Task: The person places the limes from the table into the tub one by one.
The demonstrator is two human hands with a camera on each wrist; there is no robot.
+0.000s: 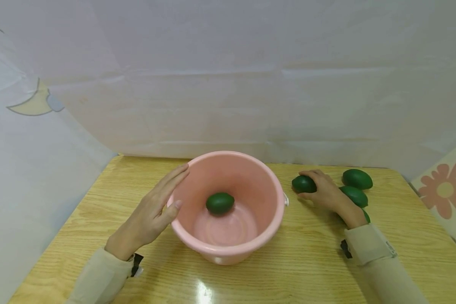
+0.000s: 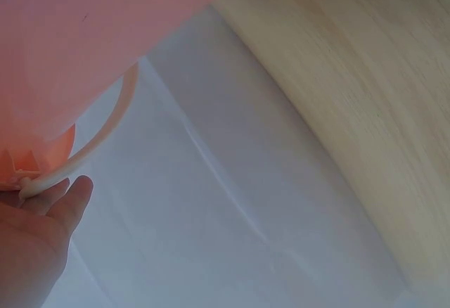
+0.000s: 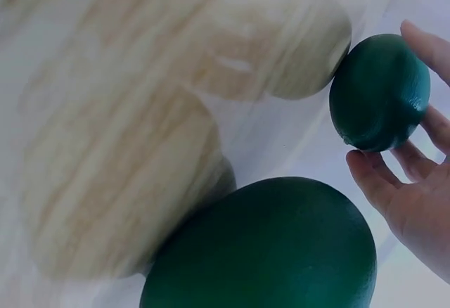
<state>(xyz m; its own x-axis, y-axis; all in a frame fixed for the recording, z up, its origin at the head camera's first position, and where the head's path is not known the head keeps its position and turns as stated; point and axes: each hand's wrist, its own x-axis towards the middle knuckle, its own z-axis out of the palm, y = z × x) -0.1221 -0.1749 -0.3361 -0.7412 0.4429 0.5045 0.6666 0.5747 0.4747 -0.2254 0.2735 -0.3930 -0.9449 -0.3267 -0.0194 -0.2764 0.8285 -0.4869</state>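
Note:
A pink bucket [image 1: 275, 228] stands on the table with one dark green oval fruit [image 1: 220, 203] lying inside it. My left hand [image 1: 148, 217] rests against the bucket's left rim, its fingers fairly straight; in the left wrist view its fingertips touch near the pale handle [image 2: 116, 122]. To the right of the bucket, my right hand [image 1: 324, 192] grips another dark green oval fruit [image 3: 380, 92] between thumb and fingers. Beside that wrist lie more such fruits, one at the back [image 1: 357, 179], one nearer [image 1: 354, 196] and one partly hidden by the wrist [image 1: 366, 215].
The wooden table [image 1: 304, 274] has its far edge close to a pale hanging sheet [image 1: 220, 105]. A printed sheet with an orange flower [image 1: 445, 189] borders the right side, and one with a yellow moon [image 1: 34, 101] the left.

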